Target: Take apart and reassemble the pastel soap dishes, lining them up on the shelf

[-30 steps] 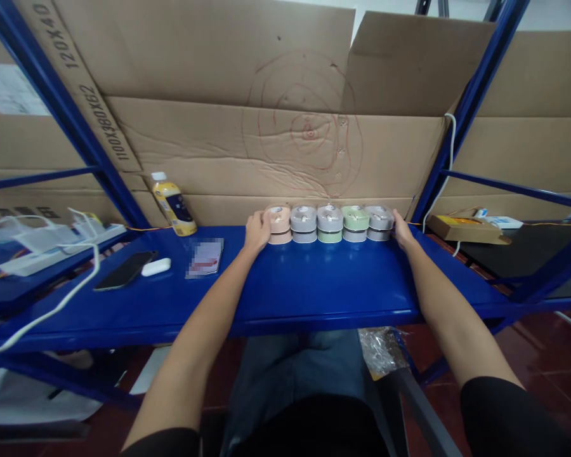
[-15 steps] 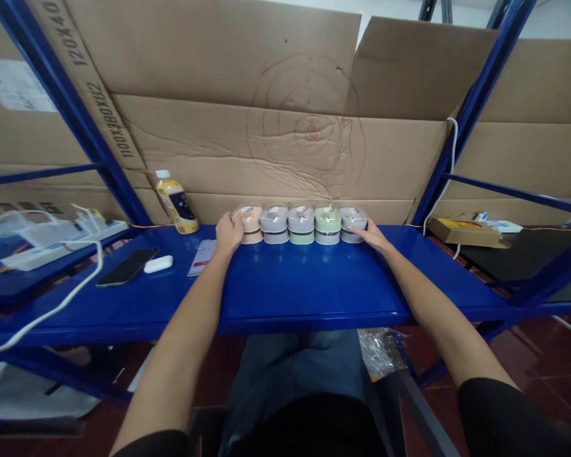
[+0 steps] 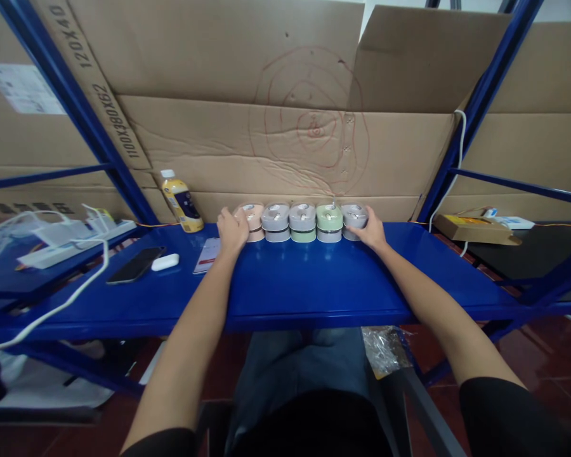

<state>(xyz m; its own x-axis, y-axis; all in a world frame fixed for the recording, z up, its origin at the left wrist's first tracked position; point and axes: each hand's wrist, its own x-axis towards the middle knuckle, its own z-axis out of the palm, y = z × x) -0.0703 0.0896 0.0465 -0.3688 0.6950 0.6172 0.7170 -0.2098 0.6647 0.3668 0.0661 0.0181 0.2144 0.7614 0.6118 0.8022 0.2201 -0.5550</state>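
The left hand (image 3: 231,231), fingers spread, presses the peach round stacked container (image 3: 253,222); the right hand (image 3: 368,230), also spread, presses the grey round stacked container (image 3: 354,222) at the row's far end, on the blue steel shelf (image 3: 314,285).

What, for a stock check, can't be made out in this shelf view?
Head view:
- Leftmost round container: partly hidden by the left hand.
- Rightmost round container: partly hidden by the right hand.
- Card on the shelf: print too small to read.
- Plastic bottle: label wording too small to read.

five round two-tier containers (image 3: 302,222) | peach, grey, green tiers | upright in a row | back of blue metal shelf (image 3: 314,279)
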